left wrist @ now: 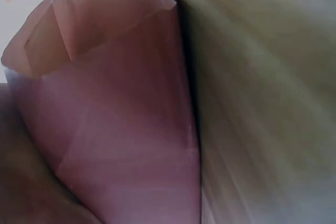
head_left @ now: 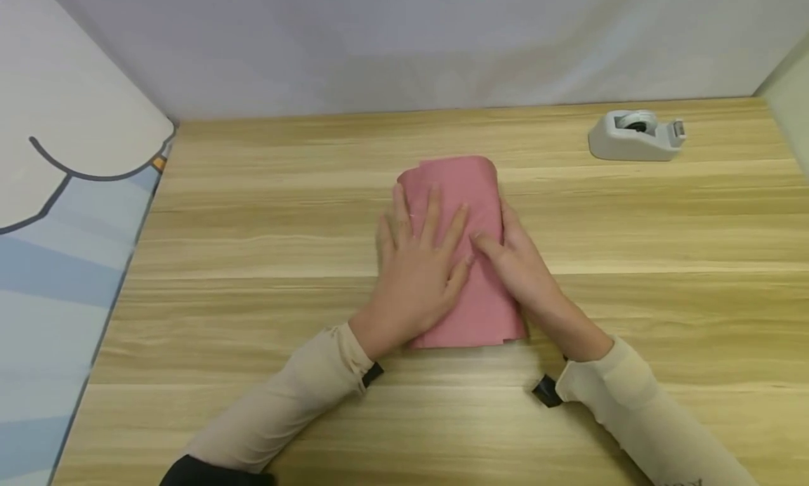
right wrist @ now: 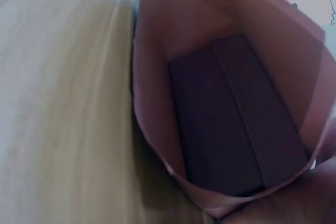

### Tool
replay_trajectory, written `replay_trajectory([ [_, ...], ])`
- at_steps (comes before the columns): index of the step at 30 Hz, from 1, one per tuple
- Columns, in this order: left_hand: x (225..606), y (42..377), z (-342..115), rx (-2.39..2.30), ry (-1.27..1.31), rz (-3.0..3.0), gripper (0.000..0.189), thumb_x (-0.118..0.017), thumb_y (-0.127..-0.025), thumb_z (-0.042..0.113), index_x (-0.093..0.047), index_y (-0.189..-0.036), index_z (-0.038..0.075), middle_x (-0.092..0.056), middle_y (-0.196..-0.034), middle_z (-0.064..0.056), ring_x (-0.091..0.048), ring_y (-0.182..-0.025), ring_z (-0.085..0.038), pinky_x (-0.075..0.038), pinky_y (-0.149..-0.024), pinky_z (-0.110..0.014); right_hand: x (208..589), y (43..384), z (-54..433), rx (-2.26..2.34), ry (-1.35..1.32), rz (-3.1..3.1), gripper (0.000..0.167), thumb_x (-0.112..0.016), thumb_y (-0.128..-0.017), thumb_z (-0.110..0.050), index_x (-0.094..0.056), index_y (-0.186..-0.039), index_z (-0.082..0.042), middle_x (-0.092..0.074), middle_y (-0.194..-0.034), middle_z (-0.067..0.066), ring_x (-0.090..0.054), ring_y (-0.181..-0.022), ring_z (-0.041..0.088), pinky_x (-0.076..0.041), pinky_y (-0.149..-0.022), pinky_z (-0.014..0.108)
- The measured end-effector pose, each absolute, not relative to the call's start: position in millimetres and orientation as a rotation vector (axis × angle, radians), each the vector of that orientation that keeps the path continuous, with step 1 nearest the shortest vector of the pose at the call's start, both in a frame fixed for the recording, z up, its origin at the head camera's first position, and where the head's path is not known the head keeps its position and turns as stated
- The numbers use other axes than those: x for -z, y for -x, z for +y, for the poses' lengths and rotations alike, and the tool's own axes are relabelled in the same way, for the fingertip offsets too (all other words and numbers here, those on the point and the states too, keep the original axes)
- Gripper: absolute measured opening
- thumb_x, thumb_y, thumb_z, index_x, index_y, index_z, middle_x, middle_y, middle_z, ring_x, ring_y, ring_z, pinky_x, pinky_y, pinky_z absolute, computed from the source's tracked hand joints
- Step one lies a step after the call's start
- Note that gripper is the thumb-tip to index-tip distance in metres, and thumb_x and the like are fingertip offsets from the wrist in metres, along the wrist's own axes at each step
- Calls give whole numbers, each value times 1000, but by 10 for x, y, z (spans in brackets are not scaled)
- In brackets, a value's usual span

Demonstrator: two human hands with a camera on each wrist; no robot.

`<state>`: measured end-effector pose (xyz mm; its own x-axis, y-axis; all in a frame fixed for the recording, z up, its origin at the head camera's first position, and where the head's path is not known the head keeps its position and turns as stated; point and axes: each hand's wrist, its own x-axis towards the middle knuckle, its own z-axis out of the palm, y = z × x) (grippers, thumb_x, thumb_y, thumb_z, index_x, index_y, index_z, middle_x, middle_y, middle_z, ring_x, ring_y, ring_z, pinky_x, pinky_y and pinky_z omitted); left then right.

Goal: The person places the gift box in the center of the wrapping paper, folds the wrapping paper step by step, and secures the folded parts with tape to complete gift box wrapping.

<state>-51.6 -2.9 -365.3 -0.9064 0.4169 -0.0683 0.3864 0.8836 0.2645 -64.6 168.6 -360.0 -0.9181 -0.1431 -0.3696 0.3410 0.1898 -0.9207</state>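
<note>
Pink wrapping paper (head_left: 464, 180) lies on the table as a tube, its long sides folded over. In the right wrist view a dark box (right wrist: 220, 114) sits inside the open end of the paper. Spread flat, my left hand (head_left: 413, 282) presses on top of the paper, with its fingers pointing away. My right hand (head_left: 524, 268) holds the paper's right side, thumb on top and the other fingers along the side edge, partly hidden. The left wrist view shows another paper end (left wrist: 115, 24), with loose flaps standing out.
A white tape dispenser (head_left: 635, 136) with a roll in it stands at the back right of the wooden table (head_left: 265, 205). Behind the table hangs a pale cloth (head_left: 379, 43). A printed panel (head_left: 57, 282) borders the left side.
</note>
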Motion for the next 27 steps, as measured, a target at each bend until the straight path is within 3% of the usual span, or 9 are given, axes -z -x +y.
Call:
replay_trajectory([
  [7, 3649, 535, 60, -258, -795, 2903, 67, -26, -111, 45, -9, -169, 15, 1, -177, -4, 12, -162, -43, 2, -124, -75, 3560, 611, 1722, 1694, -80, 2163, 78, -43, -110, -23, 9, -167, -11, 6, -177, 1, 4, -163, 16, -2, -134, 46],
  [14, 3602, 531, 133, -205, -808, 2945, 68, -28, -111, 43, -10, -168, 11, -1, -177, -13, 4, -162, -45, 6, -124, -75, 3453, 479, 1836, 1380, 182, 2413, 70, -28, -114, -39, 7, -165, -6, 13, -175, 8, 10, -163, 21, 2, -133, 49],
  [22, 3573, 545, 120, -167, -790, 2936, 66, -24, -111, 45, -10, -169, 18, 2, -176, -19, 4, -162, -47, 6, -125, -73, 3360, 204, 1934, 1026, 407, 2609, 63, -26, -115, -42, -8, -166, -12, 3, -176, 5, -11, -163, 29, -17, -131, 55],
  [27, 3593, 542, 107, -189, -775, 2929, 63, -25, -111, 46, -12, -169, 25, 0, -176, -18, 3, -162, -47, 5, -126, -72, 3271, 139, 1961, 887, 447, 2654, 61, -27, -115, -42, -22, -163, -5, -9, -174, 8, -24, -159, 33, -26, -127, 57],
])
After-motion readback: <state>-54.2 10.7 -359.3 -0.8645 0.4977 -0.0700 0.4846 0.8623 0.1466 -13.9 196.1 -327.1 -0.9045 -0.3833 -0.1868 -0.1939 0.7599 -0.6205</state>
